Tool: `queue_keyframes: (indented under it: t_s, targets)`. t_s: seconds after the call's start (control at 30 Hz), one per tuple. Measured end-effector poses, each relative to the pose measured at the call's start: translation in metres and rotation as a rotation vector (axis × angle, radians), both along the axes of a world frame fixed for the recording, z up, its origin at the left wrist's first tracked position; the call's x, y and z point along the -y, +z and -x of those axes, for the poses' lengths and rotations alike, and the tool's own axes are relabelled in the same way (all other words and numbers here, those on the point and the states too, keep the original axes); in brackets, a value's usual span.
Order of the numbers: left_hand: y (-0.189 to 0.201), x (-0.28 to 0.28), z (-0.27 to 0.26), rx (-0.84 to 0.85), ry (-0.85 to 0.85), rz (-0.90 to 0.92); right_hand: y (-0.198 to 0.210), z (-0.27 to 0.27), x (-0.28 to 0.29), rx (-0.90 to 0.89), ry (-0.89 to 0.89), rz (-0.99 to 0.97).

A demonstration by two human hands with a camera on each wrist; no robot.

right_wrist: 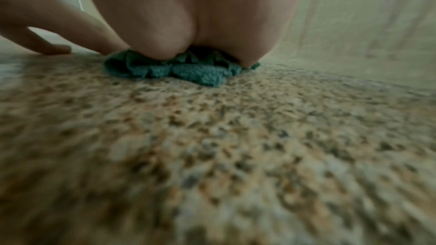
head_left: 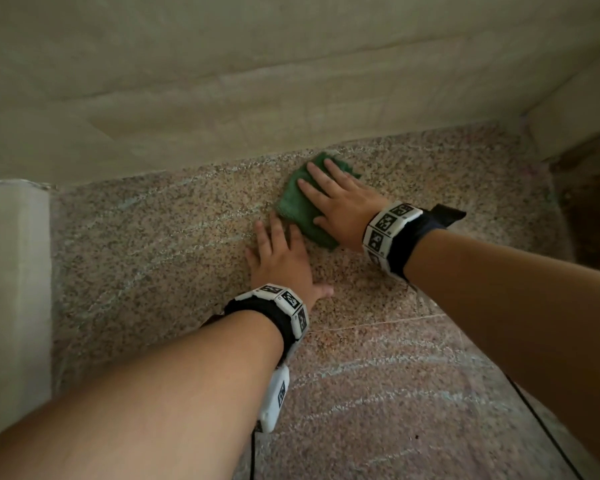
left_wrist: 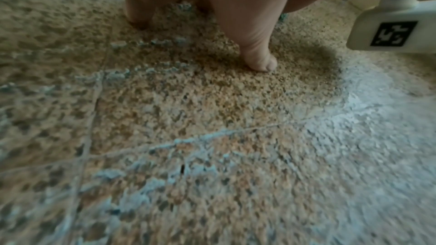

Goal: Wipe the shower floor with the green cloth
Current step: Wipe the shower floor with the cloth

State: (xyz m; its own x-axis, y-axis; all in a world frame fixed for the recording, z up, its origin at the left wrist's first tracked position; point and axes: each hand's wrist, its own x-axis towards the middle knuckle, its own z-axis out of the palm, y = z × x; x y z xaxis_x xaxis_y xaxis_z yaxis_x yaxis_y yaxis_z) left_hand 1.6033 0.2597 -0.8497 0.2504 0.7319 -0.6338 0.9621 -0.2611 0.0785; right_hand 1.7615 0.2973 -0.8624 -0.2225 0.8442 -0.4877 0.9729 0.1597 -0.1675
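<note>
Your right hand [head_left: 340, 206] lies flat, fingers spread and straight, pressing the crumpled green terry cloth [head_left: 300, 209] onto the speckled pink-and-tan granite shower floor [head_left: 153, 244]. There is no clenched grip here, only palm pressure. In the head view the cloth sits at about 12 o'clock from your left hand, close to the pale beige tiled wall [head_left: 222, 81]. Your left hand [head_left: 283, 261] is also released, fingers extended, planted on the bare floor just beside the cloth's near edge, propping you up.

The main risk I see is the cloth slipping out. The right wrist view shows it bunched in folds under the heel of your hand [right_wrist: 188, 16], so a fast stroke could roll it up and leave your skin dragging on stone.

The floor shows pale sheen and streaks, likely damp, so your bracing hand could slide if you lean further forward.

The cloth is also near the wall base, so a stroke toward 12 o'clock may jam your fingertips against the tiles.
</note>
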Motion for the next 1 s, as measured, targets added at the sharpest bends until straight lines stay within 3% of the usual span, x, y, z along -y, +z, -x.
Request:
queue_keyframes:
  t_s: [0.1,0.4,0.53,0.63,0.87,1.0]
  targets:
    - [0.001,0.0,0.0,0.01,0.005,0.01,0.001,-0.011,-0.006,-0.022,-0.066,-0.004]
    - [0.003,0.0,0.002,0.049,0.019,0.048,-0.009,-0.113,0.032,0.028,-0.785,-0.088]
    - [0.002,0.0,0.001,0.052,0.015,0.048,-0.007,-0.127,0.034,0.076,-0.939,-0.059]
    - [0.0,0.001,0.002,0.046,0.022,0.046,-0.008,-0.101,0.017,0.101,-0.935,-0.06]
    - [-0.003,0.001,0.0,0.029,0.015,0.007,-0.003,-0.007,-0.018,-0.024,-0.669,-0.051]
    - [-0.005,0.0,-0.001,0.032,0.029,0.003,-0.002,0.028,-0.02,-0.076,-0.423,-0.029]
